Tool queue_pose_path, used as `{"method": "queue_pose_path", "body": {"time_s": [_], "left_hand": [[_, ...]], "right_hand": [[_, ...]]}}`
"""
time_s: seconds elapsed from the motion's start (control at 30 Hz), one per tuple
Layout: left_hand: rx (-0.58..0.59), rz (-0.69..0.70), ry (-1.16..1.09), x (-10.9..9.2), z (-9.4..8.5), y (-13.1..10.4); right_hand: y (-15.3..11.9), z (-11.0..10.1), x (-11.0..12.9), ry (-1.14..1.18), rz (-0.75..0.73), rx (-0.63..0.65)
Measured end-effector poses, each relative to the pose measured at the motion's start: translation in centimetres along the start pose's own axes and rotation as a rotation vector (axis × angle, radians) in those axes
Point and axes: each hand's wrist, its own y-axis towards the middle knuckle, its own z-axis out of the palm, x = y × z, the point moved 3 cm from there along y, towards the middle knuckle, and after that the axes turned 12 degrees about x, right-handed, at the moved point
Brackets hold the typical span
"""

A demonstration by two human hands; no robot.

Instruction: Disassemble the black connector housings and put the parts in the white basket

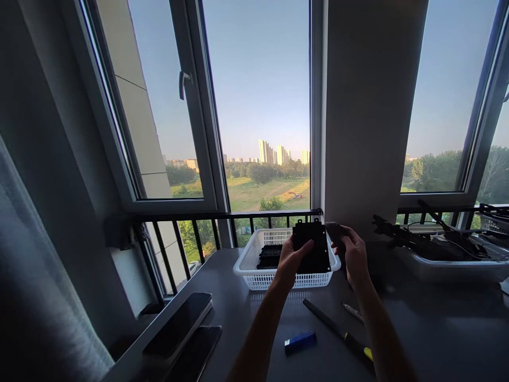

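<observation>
My left hand [292,258] grips a flat black part [312,239] with small tabs on its top edge and small holes along its right side, the thumb lying across its face. It is held up over a white plastic basket [254,281], which has black ribbed parts [270,255] in it. Just to the right, my right hand [352,248] is closed around a small dark object [334,232], near the part's right edge. What that object is stays too dark to tell.
On the grey table [238,318] lie a blue lighter [300,342], a black-and-yellow tool [338,329], a pale pen-like item [352,311] and two phones [178,323] [196,354]. A clear bin [457,270] at the right holds dark parts. Windows and a railing stand behind.
</observation>
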Motion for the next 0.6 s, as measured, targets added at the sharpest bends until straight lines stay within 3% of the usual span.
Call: {"method": "queue_pose_path", "body": {"time_s": [0.13,0.4,0.6], "left_hand": [[-0.024,0.035,0.025,-0.1,0.1,-0.2],[-0.025,0.055,0.086,-0.3,0.2,-0.1],[-0.012,0.065,0.094,-0.3,0.4,-0.4]], "right_hand": [[0.1,0.3,0.1,-0.049,0.028,0.081],[-0.7,0.9,1.6,-0.439,-0.124,0.018],[-0.5,0.0,1.4,-0.284,-0.097,-0.050]]}}
